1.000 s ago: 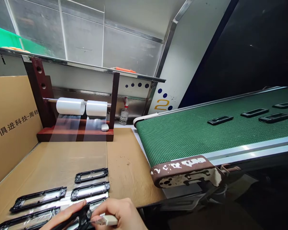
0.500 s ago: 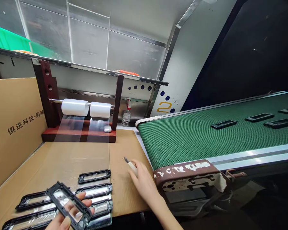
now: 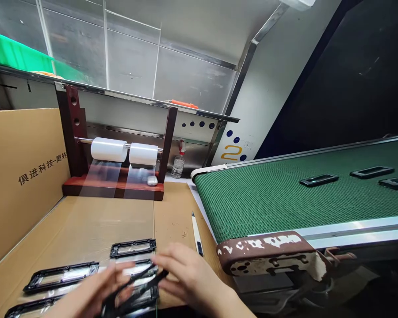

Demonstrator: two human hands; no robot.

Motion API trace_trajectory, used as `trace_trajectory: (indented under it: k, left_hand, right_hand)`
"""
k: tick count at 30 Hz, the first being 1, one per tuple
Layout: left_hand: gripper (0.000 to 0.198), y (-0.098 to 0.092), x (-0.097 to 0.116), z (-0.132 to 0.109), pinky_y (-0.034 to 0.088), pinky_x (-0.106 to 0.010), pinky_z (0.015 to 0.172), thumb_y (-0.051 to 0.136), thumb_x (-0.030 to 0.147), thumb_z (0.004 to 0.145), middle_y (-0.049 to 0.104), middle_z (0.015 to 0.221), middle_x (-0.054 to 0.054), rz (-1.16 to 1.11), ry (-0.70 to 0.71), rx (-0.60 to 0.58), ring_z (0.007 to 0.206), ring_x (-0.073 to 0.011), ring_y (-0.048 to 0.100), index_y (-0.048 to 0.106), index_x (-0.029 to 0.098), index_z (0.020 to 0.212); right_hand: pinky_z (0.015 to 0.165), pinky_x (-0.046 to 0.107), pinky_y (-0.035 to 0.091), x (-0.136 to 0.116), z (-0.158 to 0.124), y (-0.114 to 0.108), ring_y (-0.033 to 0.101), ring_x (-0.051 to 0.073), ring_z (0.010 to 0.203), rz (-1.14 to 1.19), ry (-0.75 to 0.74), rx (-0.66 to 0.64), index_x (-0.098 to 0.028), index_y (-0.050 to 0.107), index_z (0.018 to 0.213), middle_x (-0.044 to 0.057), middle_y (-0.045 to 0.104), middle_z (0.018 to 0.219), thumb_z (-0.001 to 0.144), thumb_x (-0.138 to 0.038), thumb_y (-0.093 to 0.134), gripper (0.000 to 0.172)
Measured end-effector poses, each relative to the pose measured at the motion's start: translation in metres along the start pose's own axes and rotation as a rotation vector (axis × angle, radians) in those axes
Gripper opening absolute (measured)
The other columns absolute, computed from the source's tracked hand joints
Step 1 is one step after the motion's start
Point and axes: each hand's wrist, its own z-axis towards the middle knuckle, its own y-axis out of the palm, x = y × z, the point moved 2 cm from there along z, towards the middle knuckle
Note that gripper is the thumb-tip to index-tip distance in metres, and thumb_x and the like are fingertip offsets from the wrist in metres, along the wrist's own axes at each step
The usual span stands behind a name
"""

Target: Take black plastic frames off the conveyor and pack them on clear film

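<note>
My left hand [image 3: 94, 287], low in the view, is closed on a black rectangular frame [image 3: 132, 295], which is blurred by motion. At the far end of that frame, my right hand [image 3: 194, 276] has its fingers closed on it. Beneath and around them lie several similar frames with clear windows, such as the left one [image 3: 63, 276] and the upper one [image 3: 132, 248], on clear film spread over cardboard. A white-handled craft knife [image 3: 197, 234] lies on the cardboard just beyond my right hand.
Two rolls of clear film [image 3: 109, 150] hang on a dark red wooden stand [image 3: 142, 193] at the back. To the right runs a green conveyor belt [image 3: 252, 198] carrying several black frames [image 3: 318, 179]. A spray bottle [image 3: 178, 164] stands behind; a cardboard panel [image 3: 23, 141] rises at left.
My right hand has laid the craft knife down and moved left to the held frame. The left hand has turned the frame, and the view has shifted slightly.
</note>
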Motion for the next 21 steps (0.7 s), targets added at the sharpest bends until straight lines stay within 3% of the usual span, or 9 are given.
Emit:
trace_trajectory:
  k: [2,4,7,10,14,17,21]
  left_hand:
    - [0.073,-0.008,0.024,0.027,0.029,-0.046,0.118,0.043,0.064,0.088,0.060,0.139,-0.010,-0.056,0.015,0.087,0.135,-0.0309,0.047,0.046,0.018,0.144]
    - [0.074,-0.014,0.043,0.056,0.017,-0.036,0.122,0.030,0.056,0.095,0.033,0.159,-0.012,-0.098,0.019,0.175,0.147,-0.0220,0.026,0.021,0.011,0.153]
    - [0.072,-0.020,0.053,0.093,0.012,-0.037,0.122,0.029,0.048,0.098,0.010,0.165,-0.014,-0.123,-0.029,0.202,0.150,-0.0213,0.016,0.005,0.009,0.155]
    - [0.075,-0.022,0.046,0.114,0.023,-0.046,0.120,0.034,0.055,0.097,0.017,0.163,-0.020,-0.136,-0.101,0.153,0.144,-0.0292,0.033,0.012,0.010,0.153]
    - [0.079,-0.024,0.036,0.118,0.047,-0.039,0.103,0.039,0.061,0.094,0.028,0.159,-0.023,-0.139,-0.177,0.080,0.121,-0.0313,0.061,0.019,0.011,0.152]
    - [0.076,-0.025,0.036,0.114,0.052,-0.037,0.095,0.038,0.061,0.094,0.031,0.158,-0.021,-0.134,-0.185,0.063,0.106,-0.0284,0.069,0.014,0.019,0.153]
    - [0.081,-0.025,0.035,0.112,0.051,-0.040,0.096,0.039,0.064,0.092,0.038,0.154,-0.022,-0.108,-0.155,0.070,0.103,-0.0279,0.070,0.008,0.019,0.153]
  right_hand:
    - [0.087,0.031,0.053,0.024,0.003,0.007,0.064,0.020,0.097,-0.022,0.199,0.053,-0.022,0.062,0.117,0.008,0.067,0.107,0.094,-0.029,0.064,0.024]
    - [0.090,0.035,0.053,0.050,0.010,0.017,0.063,0.022,0.102,-0.049,0.335,0.081,-0.023,0.062,0.119,0.008,0.066,0.109,0.087,-0.019,0.071,0.034]
    - [0.089,0.035,0.054,0.079,0.022,0.035,0.063,0.023,0.102,-0.070,0.410,0.057,-0.024,0.064,0.117,0.006,0.065,0.107,0.080,-0.012,0.076,0.041]
    - [0.086,0.033,0.054,0.092,0.030,0.050,0.063,0.022,0.099,-0.079,0.466,0.007,-0.024,0.067,0.113,0.004,0.065,0.101,0.078,-0.012,0.078,0.039]
    - [0.087,0.031,0.053,0.093,0.035,0.059,0.064,0.021,0.096,-0.057,0.509,-0.065,-0.024,0.069,0.112,0.003,0.064,0.098,0.077,-0.014,0.081,0.038]
    - [0.088,0.029,0.052,0.094,0.038,0.061,0.063,0.020,0.097,-0.028,0.529,-0.104,-0.024,0.069,0.113,0.003,0.064,0.100,0.078,-0.016,0.082,0.038]
    - [0.089,0.030,0.051,0.095,0.039,0.063,0.062,0.021,0.099,-0.001,0.539,-0.135,-0.026,0.070,0.113,0.002,0.064,0.100,0.077,-0.018,0.083,0.039]
